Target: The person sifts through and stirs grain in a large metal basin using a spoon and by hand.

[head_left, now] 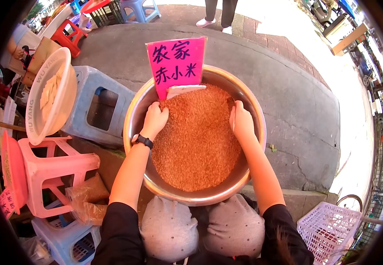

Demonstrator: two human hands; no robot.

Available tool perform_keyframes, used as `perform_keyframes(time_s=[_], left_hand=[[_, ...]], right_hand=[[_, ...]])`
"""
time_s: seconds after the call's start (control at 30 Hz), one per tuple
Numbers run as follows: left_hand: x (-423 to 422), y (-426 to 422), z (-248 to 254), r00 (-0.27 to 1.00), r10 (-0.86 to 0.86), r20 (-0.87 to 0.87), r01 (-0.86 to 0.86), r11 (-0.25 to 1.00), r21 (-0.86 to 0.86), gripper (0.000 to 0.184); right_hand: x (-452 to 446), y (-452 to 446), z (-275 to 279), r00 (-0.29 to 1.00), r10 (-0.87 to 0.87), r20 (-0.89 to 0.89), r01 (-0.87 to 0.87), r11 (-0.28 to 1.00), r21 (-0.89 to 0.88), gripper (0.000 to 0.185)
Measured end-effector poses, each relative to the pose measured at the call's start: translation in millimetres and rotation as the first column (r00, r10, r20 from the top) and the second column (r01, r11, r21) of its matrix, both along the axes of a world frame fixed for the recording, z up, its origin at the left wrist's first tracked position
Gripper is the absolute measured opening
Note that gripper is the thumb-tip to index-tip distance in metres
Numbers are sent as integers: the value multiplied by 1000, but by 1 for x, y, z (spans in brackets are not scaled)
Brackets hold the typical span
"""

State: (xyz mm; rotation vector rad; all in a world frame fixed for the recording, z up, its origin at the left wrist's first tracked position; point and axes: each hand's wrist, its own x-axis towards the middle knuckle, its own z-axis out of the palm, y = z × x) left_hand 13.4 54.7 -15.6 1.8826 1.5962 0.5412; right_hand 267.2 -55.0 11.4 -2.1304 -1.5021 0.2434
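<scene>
A wide metal basin (255, 99) holds a heap of reddish-brown rice grains (196, 141) in front of my knees. Inside its left part, my left hand (155, 118) is closed at the edge of the grain, a dark watch band on the wrist. My right hand (242, 117) is closed likewise at the grain's right edge. What the fingers of either hand hold is hidden. A pink sign (177, 64) with black handwritten characters stands upright at the basin's far side, a whitish flat piece (185, 90) at its foot.
At left stand a blue-grey stool (79, 106), a pale basin (32, 104) with yellowish pieces, a pink stool (59, 163) and a bag of brown grain (87, 194). A lilac crate (330, 225) sits lower right. A person's legs (220, 13) show beyond the paving.
</scene>
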Motion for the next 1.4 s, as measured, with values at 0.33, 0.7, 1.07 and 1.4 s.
perform_keyframes(time_s=[0.33,0.7,1.07,1.4], left_hand=[[5,-6,-9,979,5,206,5,999,-47,41],[-8,-6,42,876,-224,428,477,545,-689,36],[-3,-12,28,913,-359,196,378,923,-68,18],[16,-24,21,753,-640,150,648,762,-4,18]], right_hand=[[-3,12,-26,954,93,-285,-67,993,101,22],[1,-3,13,699,319,-640,-537,826,-175,27],[3,2,2,975,31,-222,-30,1000,5,16],[5,9,-9,992,62,-107,-54,996,69,15]])
